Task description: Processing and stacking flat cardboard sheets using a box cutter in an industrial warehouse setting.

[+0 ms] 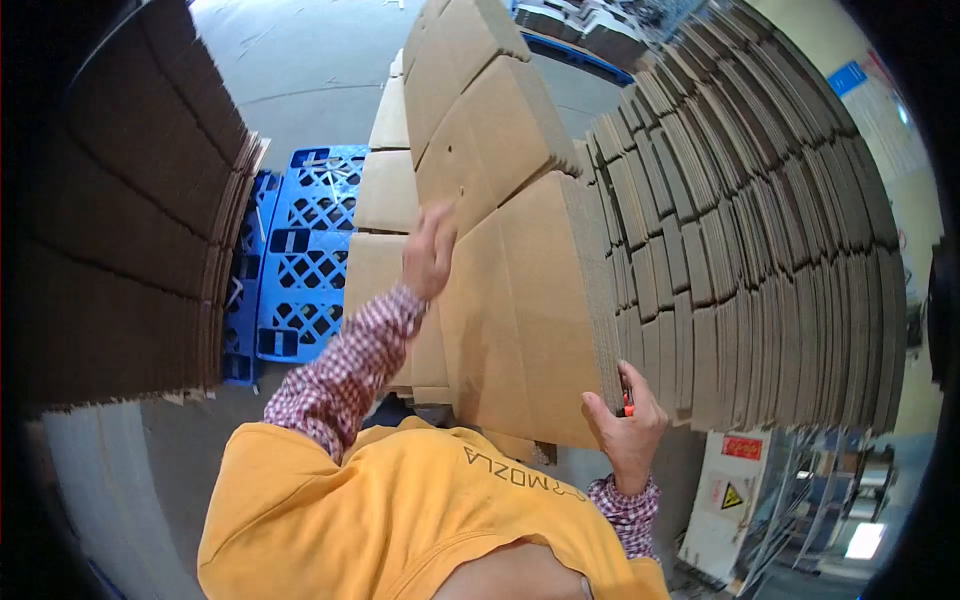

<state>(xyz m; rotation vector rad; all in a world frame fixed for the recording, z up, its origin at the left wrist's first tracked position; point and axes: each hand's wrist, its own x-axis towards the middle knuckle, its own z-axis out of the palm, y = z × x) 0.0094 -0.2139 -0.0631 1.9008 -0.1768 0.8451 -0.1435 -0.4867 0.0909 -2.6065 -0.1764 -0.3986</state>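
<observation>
A tall stack of flat brown cardboard sheets [530, 330] stands upright right in front of me, cut with slots and small holes. My left hand [430, 252] is raised at the left side of its broad face, fingers stretched out and slightly blurred, holding nothing. I cannot tell whether it touches the board. At the stack's lower right corner is my right hand [630, 425], its thumb by the front edge and its fingers curled round a small orange and black tool [627, 402]. Most of that tool is hidden by the hand.
Blue plastic pallets [315, 250] lie on the floor to the left, beside a tall dark cardboard stack [120, 220]. Another big cardboard stack [770, 260] rises close on the right. Behind it, lower right, are a white panel [725, 500] with a warning sign and metal racks [800, 515].
</observation>
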